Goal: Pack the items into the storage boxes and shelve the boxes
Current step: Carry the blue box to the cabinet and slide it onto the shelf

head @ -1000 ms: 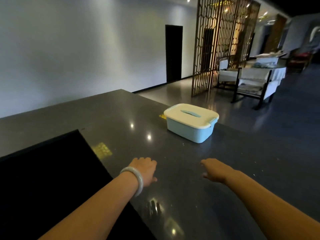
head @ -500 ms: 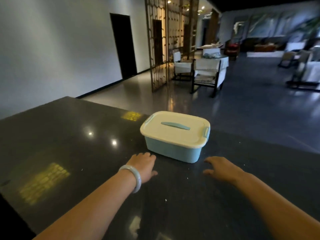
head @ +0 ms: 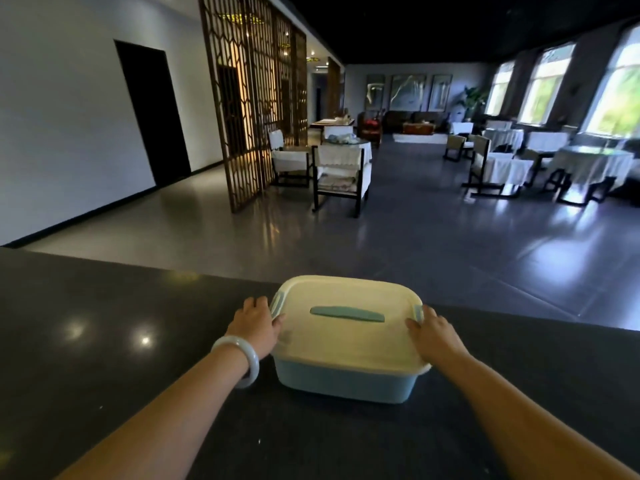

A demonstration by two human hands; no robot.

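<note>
At lower centre of the frame, a lidded storage box (head: 348, 344) sits on the dark polished counter (head: 104, 341), close to its far edge. Reading left to right: the left hand (head: 256, 325), with a pale bangle (head: 239, 358) at the wrist, grips the left end of the cream lid (head: 346, 341) beside the blue latch (head: 276, 303). The flat blue carry handle (head: 347, 314) lies recessed in the lid centre, untouched. The right hand (head: 433, 336) clasps the right end just below the other latch (head: 418, 311).

Handling, as judged: rigid moulded plastic, smooth and somewhat slippery, probably light. Its contents are hidden. Support both ends under the rim, since a lid alone may detach if the latches are unfastened.
</note>
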